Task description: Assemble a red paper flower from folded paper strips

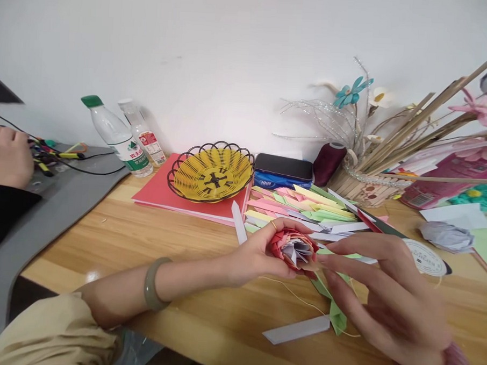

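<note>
My left hand (260, 253), with a bangle on its wrist, is wrapped round a paper flower (297, 249) just above the wooden table. The flower has folded red and pink outer petals and a whitish-grey centre that faces up. From the right, my right hand (384, 296) pinches at the flower's edge with its fingertips; exactly what lies between them is partly hidden. Green folded paper (336, 315) hangs below the flower, and a thin pale string curves around there. A folded white paper strip (297, 329) lies on the table in front.
Behind the hands lie several folded paper strips (294, 206). A yellow woven basket (213, 176) rests on red paper (154, 192). Bottles (124, 145) stand back left, with a phone (284, 166), thread spool (328, 163) and stick-filled holder (360, 185) at right. Another person's hand (8, 156) is far left.
</note>
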`<state>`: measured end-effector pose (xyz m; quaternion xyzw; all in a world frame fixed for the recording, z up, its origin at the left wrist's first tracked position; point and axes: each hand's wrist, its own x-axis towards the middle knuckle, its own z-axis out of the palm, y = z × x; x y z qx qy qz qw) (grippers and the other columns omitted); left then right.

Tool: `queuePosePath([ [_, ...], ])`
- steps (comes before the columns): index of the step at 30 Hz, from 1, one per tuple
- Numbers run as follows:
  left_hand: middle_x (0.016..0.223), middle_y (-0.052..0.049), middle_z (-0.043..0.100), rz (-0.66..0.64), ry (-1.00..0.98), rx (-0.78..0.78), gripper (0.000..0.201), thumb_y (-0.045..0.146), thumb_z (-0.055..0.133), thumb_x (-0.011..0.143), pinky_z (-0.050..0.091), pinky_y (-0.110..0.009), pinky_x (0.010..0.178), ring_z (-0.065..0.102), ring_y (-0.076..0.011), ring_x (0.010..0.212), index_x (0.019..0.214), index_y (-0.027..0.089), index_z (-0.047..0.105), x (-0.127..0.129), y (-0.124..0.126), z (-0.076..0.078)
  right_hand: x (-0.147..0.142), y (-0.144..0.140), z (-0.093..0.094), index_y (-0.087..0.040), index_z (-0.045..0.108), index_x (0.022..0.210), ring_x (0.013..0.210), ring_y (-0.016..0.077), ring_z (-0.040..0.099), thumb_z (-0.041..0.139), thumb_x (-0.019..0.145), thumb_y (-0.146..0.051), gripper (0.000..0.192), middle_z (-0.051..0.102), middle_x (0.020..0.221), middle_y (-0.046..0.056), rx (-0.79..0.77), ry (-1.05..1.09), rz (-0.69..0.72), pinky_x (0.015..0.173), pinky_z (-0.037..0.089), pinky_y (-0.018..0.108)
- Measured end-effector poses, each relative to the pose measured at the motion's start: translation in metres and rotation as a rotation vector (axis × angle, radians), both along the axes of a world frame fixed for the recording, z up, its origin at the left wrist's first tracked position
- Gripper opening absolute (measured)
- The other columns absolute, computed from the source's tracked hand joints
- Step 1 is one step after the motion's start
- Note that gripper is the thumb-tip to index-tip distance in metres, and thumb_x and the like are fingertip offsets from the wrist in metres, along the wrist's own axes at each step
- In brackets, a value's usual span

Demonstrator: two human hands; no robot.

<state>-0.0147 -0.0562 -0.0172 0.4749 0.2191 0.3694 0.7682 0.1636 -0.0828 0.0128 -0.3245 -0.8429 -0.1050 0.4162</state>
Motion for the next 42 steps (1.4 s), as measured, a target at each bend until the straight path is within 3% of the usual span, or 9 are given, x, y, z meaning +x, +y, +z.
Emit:
queuePosePath([
  [3,0.101,-0.005,0.053,0.051,0.096,0.141,0.046,0.009,0.065,0.064,0.043,-0.028,0.080,0.053,-0.0150,0.091,0.104,0.019,0.046,0.003,-0.002,0.004,-0.004,0.002,-0.003,-0.017,0.057,0.091,0.071,0.0166,0.053,0.061,0.074,-0.011,0.018,0.057,0.080,0.005,0.043,-0.046,0.046,0.060,0.044,0.032],
  [10,0.116,-0.007,0.042,0.173,0.301,0.308,0.051,0.010,0.055,0.074,0.040,-0.032,0.088,0.048,-0.0153,0.099,0.118,0.022,0.031,0.007,-0.010,0.003,-0.011,0.001,-0.014,-0.017,0.059,0.086,0.071,0.0183,0.054,0.063,0.074,-0.020,0.013,0.062,0.079,0.006,0.010,-0.089,-0.206,0.060,0.044,0.032],
  [14,0.106,-0.005,0.046,0.160,0.215,0.215,0.054,0.009,0.053,0.074,0.039,-0.030,0.085,0.049,-0.0131,0.093,0.120,0.022,0.028,0.008,-0.009,-0.001,-0.011,0.000,-0.017,-0.018,0.060,0.089,0.073,0.0170,0.059,0.062,0.075,-0.013,0.015,0.066,0.081,0.004,-0.021,-0.086,-0.177,0.063,0.046,0.030],
  [19,0.100,-0.002,0.048,0.202,0.137,0.122,0.050,0.009,0.057,0.069,0.038,-0.028,0.082,0.048,-0.0132,0.091,0.113,0.022,0.036,0.010,-0.007,-0.001,-0.010,0.000,-0.017,-0.018,0.059,0.092,0.073,0.0169,0.060,0.061,0.073,-0.009,0.021,0.068,0.081,0.005,0.000,-0.077,-0.062,0.065,0.049,0.031],
  [28,0.093,-0.002,0.045,0.154,0.230,0.203,0.046,0.010,0.052,0.073,0.038,-0.026,0.074,0.045,-0.0110,0.078,0.114,0.020,0.034,0.007,-0.009,0.003,-0.013,0.000,-0.018,-0.017,0.057,0.092,0.073,0.0159,0.056,0.061,0.074,-0.009,0.020,0.063,0.081,0.006,-0.092,0.009,-0.059,0.062,0.048,0.030],
  [33,0.096,-0.002,0.050,0.147,0.086,0.070,0.046,0.007,0.058,0.066,0.040,-0.025,0.076,0.049,-0.0123,0.086,0.106,0.021,0.041,0.007,-0.005,0.000,-0.010,0.001,-0.015,-0.018,0.059,0.094,0.072,0.0168,0.058,0.061,0.074,-0.009,0.022,0.066,0.081,0.005,-0.012,-0.110,-0.001,0.063,0.049,0.032],
  [37,0.093,-0.001,0.054,0.146,-0.009,-0.017,0.046,0.010,0.069,0.059,0.042,-0.025,0.072,0.052,-0.0108,0.080,0.098,0.021,0.047,0.006,-0.001,0.000,-0.005,0.005,-0.007,-0.020,0.059,0.096,0.072,0.0159,0.058,0.055,0.078,-0.010,0.021,0.063,0.080,0.005,-0.132,0.017,0.076,0.060,0.049,0.030],
  [42,0.079,0.000,0.057,0.126,0.085,-0.145,0.030,0.023,0.068,0.065,0.046,-0.025,0.063,0.057,-0.0099,0.068,0.088,0.017,0.049,0.004,0.001,0.006,-0.001,0.010,0.000,-0.020,0.058,0.093,0.076,0.0160,0.057,0.051,0.078,-0.006,0.022,0.059,0.084,0.006,-0.141,0.031,0.104,0.061,0.050,0.029],
])
